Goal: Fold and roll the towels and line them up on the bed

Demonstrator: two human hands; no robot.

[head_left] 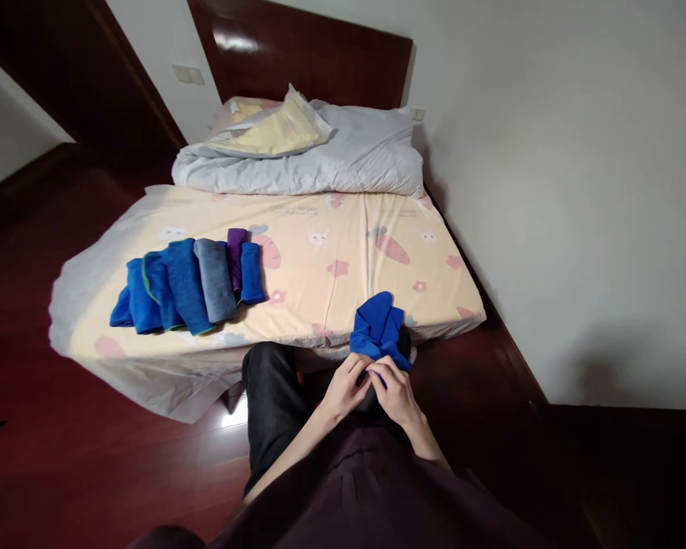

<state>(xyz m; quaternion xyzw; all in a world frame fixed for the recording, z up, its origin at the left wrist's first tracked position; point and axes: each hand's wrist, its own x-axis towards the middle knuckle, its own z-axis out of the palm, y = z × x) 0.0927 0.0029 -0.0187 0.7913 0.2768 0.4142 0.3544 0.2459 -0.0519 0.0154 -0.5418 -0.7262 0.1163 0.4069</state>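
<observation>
A blue cloth (379,324), loosely folded with creased flaps, lies over my knee at the bed's front edge. My left hand (350,385) and my right hand (392,387) meet at the near end of this cloth, fingertips together in a pinch on it. The fingers hide the part that they hold. On the left of the bed lies a row of rolled cloths: several blue ones (188,286), a grey one (216,280), a purple one (236,258) and a small blue roll (252,273) at the right end.
The bed (302,305) has a pale yellow sheet printed with carrots and flowers. A grey quilt (371,156) and a yellow pillow (283,128) lie near the dark headboard (320,53). A white wall (577,191) stands at the right, above the dark red floor (28,412).
</observation>
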